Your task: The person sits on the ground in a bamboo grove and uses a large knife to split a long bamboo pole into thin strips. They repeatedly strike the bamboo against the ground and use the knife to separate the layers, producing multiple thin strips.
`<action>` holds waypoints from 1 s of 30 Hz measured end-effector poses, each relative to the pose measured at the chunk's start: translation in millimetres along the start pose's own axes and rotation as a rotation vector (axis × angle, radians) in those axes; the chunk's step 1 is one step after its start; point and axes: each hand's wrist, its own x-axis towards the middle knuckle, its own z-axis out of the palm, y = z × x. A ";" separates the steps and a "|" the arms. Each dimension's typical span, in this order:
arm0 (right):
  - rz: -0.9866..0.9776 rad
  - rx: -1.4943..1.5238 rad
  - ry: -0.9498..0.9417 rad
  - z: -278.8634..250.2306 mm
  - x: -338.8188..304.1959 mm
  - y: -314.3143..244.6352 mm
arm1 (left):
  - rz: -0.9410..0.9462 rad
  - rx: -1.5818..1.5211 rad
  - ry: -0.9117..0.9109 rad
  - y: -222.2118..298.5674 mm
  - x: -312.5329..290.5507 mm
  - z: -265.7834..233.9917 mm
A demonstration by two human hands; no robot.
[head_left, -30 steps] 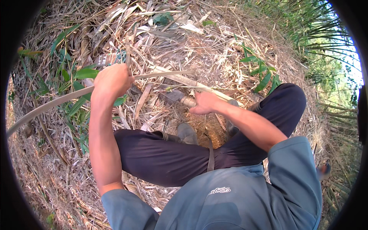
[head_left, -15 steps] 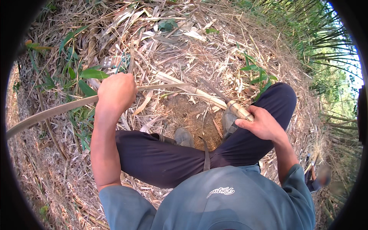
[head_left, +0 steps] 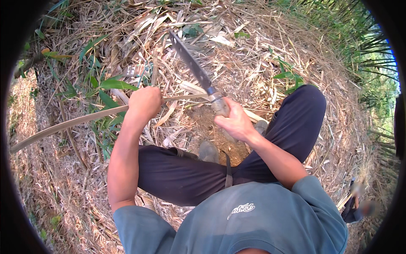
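Observation:
My left hand (head_left: 145,103) is closed round a long, flat bamboo strip (head_left: 72,122), which curves away to the far left; its short end sticks out to the right of my fist. In my right hand (head_left: 237,120) is a machete (head_left: 192,63), gripped by its pale, ringed handle. The dark blade points up and to the left, away from me. Where the blade meets the handle, the machete overlaps the strip's right end; whether they touch I cannot tell.
Dry leaves and bamboo litter (head_left: 237,55) cover the ground. A split bamboo piece (head_left: 192,87) lies beyond my boots (head_left: 208,151). Green leaves (head_left: 116,84) grow beside my left hand, and a small plant (head_left: 289,76) stands farther right. Another person (head_left: 355,207) is at the lower right.
My right hand has come up and left from my right knee, swinging the machete blade upward beside the strip's end. My left hand still holds the strip; the view has shifted slightly.

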 end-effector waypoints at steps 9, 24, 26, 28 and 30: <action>0.006 -0.049 0.058 40.9 -10.1 27.9 | 0.105 0.094 0.222 12.6 -8.6 8.4; -0.522 -0.117 0.364 47.3 39.2 35.9 | 0.148 0.272 0.188 71.5 -30.6 -7.8; -0.365 0.021 0.213 45.7 50.5 37.3 | 0.205 0.302 0.260 78.0 -37.2 -7.1; -0.343 0.229 0.118 52.9 57.3 37.0 | 0.256 0.298 0.262 81.3 -38.6 -9.4; -0.335 0.296 0.088 61.2 61.9 44.9 | 0.283 0.291 0.267 79.2 -41.7 -8.1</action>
